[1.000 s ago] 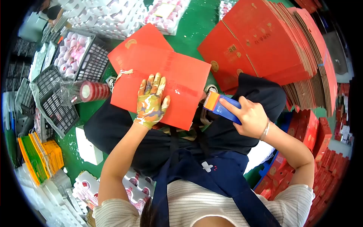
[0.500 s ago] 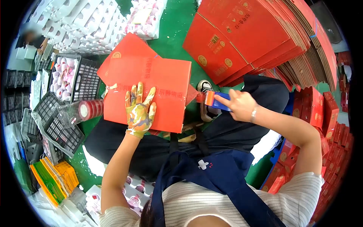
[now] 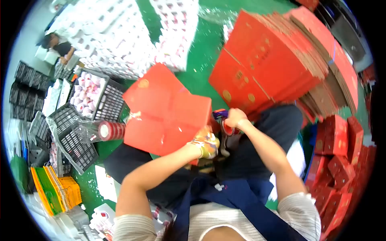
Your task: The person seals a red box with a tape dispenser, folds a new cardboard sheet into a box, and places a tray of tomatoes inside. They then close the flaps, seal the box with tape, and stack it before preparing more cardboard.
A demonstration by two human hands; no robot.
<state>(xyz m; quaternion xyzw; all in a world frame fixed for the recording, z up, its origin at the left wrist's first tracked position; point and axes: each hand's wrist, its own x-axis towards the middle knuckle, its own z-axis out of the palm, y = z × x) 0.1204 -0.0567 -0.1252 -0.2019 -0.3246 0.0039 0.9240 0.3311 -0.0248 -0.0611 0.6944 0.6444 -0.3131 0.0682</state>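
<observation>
A red cardboard box [image 3: 167,116] lies tilted across my lap, its flap pointing up and left. My left hand [image 3: 206,143], in a camouflage-patterned glove, is at the box's lower right edge, its fingers smeared by motion. Just right of the box, my right hand [image 3: 235,117] is closed round a tape dispenser [image 3: 220,114] with a blue body. A roll of red tape shows beneath that hand.
Flat red cartons [image 3: 261,64] are stacked at upper right, with small red boxes [image 3: 333,136] below. At left are black crates [image 3: 110,100], red tape rolls [image 3: 112,130] and a yellow crate [image 3: 68,193]. White foam trays [image 3: 112,36] stand behind; another person [image 3: 60,46] sits at far left.
My left hand has slid from the middle of the box to its lower right edge. My right hand has drawn the tape dispenser closer to the box. The view has shifted.
</observation>
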